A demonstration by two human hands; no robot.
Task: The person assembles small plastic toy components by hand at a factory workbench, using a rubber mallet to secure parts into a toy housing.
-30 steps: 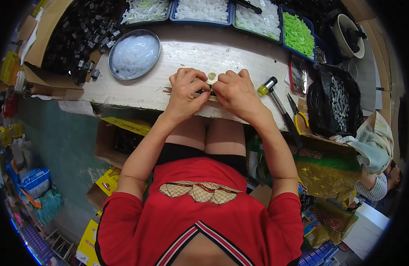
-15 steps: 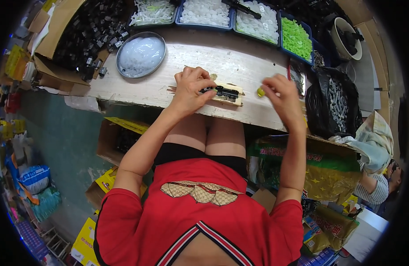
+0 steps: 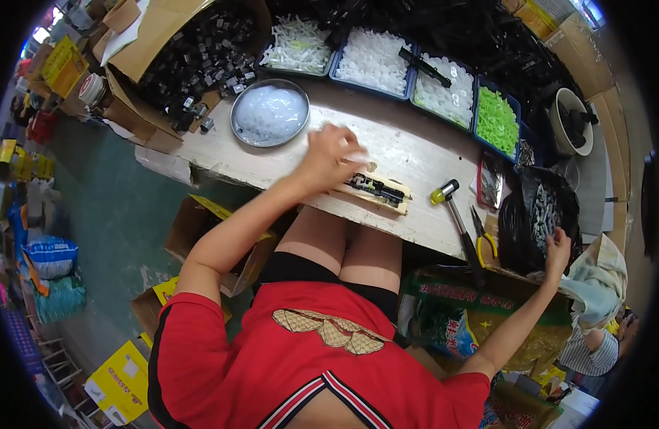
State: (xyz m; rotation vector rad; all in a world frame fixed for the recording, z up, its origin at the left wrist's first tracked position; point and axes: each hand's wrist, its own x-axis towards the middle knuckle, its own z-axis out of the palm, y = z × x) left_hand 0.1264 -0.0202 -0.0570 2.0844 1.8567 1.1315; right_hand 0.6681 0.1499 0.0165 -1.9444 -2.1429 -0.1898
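Observation:
A long black part (image 3: 376, 189) with metal bits lies in a cream block (image 3: 401, 208) near the table's front edge. Over the block's left end is my left hand (image 3: 333, 159), its curled fingers smeared by motion; whether they hold anything is unclear. Far to the right, my right hand (image 3: 557, 252) is at the near rim of a black plastic bag (image 3: 515, 222) of small grey pieces (image 3: 545, 214). Its fingers are drawn together; anything between them is too small to make out. A hammer (image 3: 458, 223) with a yellow face lies between block and bag, beside yellow-handled pliers (image 3: 484, 236).
Along the back stand blue trays of white pieces (image 3: 374, 61) and green pieces (image 3: 497, 121). A round metal dish (image 3: 271, 112) with a whitish, glossy mass sits at left, near a carton of black parts (image 3: 201, 68). A beige bowl (image 3: 569, 118) stands far right.
My right hand has moved from the hammer's yellow face to the bag of grey pieces. My left hand has lifted off the black part. The whole view has shifted.

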